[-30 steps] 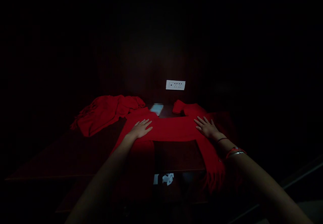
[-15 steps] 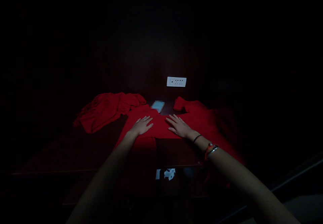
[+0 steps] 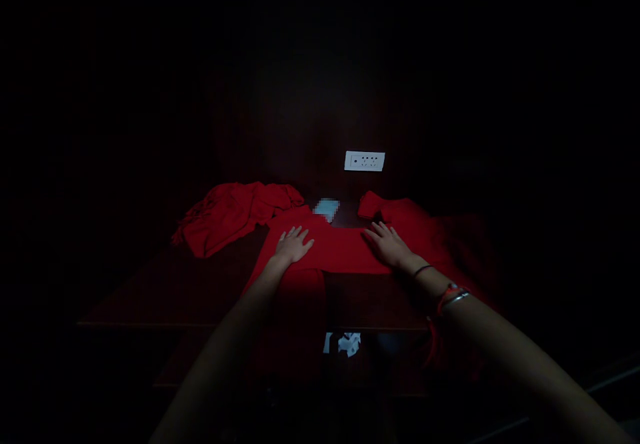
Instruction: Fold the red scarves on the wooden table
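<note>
A long red cloth, perhaps a scarf (image 3: 340, 249), lies flat across the dark table, and one part of it hangs over the front edge. My left hand (image 3: 295, 245) rests on its left part, fingers spread. Farther right, my right hand (image 3: 389, 244) lies on the same cloth with its fingers stretched out. Behind and beside that hand the red fabric (image 3: 405, 212) continues as a raised, folded heap. A crumpled red cloth with a fringed end (image 3: 240, 211) sits at the back left, apart from both hands.
On the dark wall behind is a white socket plate (image 3: 365, 161). A small pale blue blurred item (image 3: 327, 209) lies near the wall. The table (image 3: 165, 291) has a front edge, with white crumpled paper-like pieces (image 3: 349, 344) showing below it. The surroundings are very dark.
My right hand has slid rightward along the cloth, away from my left hand, which stays at nearly the same place on it. The whole view has shifted slightly.
</note>
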Tool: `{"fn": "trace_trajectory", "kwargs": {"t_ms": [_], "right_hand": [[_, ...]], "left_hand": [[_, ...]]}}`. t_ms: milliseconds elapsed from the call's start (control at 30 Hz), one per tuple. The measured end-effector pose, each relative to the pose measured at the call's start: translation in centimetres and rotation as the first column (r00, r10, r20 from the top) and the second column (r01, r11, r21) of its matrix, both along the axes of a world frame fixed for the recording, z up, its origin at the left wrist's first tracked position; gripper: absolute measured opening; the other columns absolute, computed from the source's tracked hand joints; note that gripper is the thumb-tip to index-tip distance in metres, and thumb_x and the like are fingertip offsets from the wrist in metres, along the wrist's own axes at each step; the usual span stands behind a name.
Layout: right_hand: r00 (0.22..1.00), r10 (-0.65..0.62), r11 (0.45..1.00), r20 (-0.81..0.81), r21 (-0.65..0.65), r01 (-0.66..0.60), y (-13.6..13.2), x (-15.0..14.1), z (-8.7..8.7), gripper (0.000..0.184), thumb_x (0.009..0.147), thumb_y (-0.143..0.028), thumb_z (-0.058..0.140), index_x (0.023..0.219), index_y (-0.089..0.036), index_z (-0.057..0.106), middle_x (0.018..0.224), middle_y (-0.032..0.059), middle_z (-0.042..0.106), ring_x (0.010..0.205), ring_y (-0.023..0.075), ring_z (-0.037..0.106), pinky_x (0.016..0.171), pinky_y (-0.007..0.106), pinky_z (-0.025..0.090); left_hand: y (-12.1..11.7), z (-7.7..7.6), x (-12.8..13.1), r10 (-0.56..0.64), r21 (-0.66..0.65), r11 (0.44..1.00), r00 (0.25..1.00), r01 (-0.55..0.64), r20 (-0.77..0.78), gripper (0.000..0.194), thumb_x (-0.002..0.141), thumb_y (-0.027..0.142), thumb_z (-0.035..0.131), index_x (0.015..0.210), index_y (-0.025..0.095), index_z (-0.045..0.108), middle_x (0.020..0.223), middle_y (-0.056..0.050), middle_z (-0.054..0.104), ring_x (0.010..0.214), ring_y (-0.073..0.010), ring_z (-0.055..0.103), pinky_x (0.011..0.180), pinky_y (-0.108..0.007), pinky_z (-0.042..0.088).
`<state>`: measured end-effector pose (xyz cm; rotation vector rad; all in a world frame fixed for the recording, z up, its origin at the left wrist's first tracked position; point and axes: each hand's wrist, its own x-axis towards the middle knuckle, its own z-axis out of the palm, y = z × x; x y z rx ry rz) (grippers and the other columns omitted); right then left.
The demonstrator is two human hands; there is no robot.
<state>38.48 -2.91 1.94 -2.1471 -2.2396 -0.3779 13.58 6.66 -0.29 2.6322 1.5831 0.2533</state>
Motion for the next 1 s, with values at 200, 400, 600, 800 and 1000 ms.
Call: {"fn": "trace_trajectory", "kwargs": {"t_ms": [200,400,600,800,1000], "right_hand": [[0.956,0.034,0.988,-0.291,-0.137,-0.077,3.4,-9.4,-1.8,0.056,0.083,-0.049,0.013,0.132,-0.021,0.017,0.137,0.0053,0.015,0.124,0.0231,0.012,0.096,0.045,0.017],[0.961,-0.009,0.992,-0.277,-0.122,-0.026,3.9,-8.9,-2.9,0.059,0.082,-0.051,0.012,0.131,-0.020,0.020,0.137,0.0042,0.017,0.123,0.0226,0.016,0.098,0.043,0.015],[0.935,0.049,0.998,-0.352,0.057,-0.031,3.2,-9.4,-2.0,0.057,0.083,-0.048,0.015,0.131,-0.017,0.021,0.136,0.0079,0.018,0.124,0.0210,0.014,0.097,0.043,0.016],[0.934,0.171,0.973,-0.314,-0.099,-0.211,3.0,-9.9,-2.0,0.059,0.080,-0.055,0.015,0.131,-0.026,0.018,0.138,0.0033,0.013,0.125,0.0228,0.009,0.096,0.049,0.013],[0.931,0.187,0.977,-0.312,-0.037,-0.209,3.1,-9.8,-2.2,0.060,0.080,-0.055,0.016,0.131,-0.024,0.017,0.138,0.0047,0.012,0.125,0.0232,0.009,0.096,0.050,0.014]], "left_hand": [[1.5,-0.2,-2.6,-0.129,-0.037,0.991,0.992,0.129,0.002,0.055,0.082,0.052,0.017,0.129,0.024,0.026,0.136,-0.004,0.019,0.124,-0.0207,0.014,0.098,-0.039,0.015],[3.2,-0.7,-10.3,-0.059,-0.038,0.998,0.998,0.059,0.005,0.052,0.083,0.049,0.019,0.130,0.026,0.022,0.136,-0.001,0.020,0.124,-0.0209,0.014,0.098,-0.041,0.015],[2.9,-0.8,-11.2,-0.075,0.157,0.986,0.995,0.063,0.069,0.047,0.083,0.039,0.026,0.123,0.018,0.038,0.130,-0.005,0.033,0.120,-0.0152,0.027,0.099,-0.029,0.020],[2.0,-0.2,-10.3,-0.177,0.269,0.954,0.974,0.135,0.139,0.044,0.086,0.035,0.022,0.126,0.019,0.032,0.135,-0.002,0.024,0.123,-0.0136,0.019,0.100,-0.029,0.018],[1.9,-0.9,-9.6,-0.235,-0.043,0.970,0.970,0.238,0.062,0.043,0.086,0.038,0.020,0.127,0.026,0.028,0.136,0.000,0.022,0.124,-0.0142,0.017,0.100,-0.034,0.018]]}}
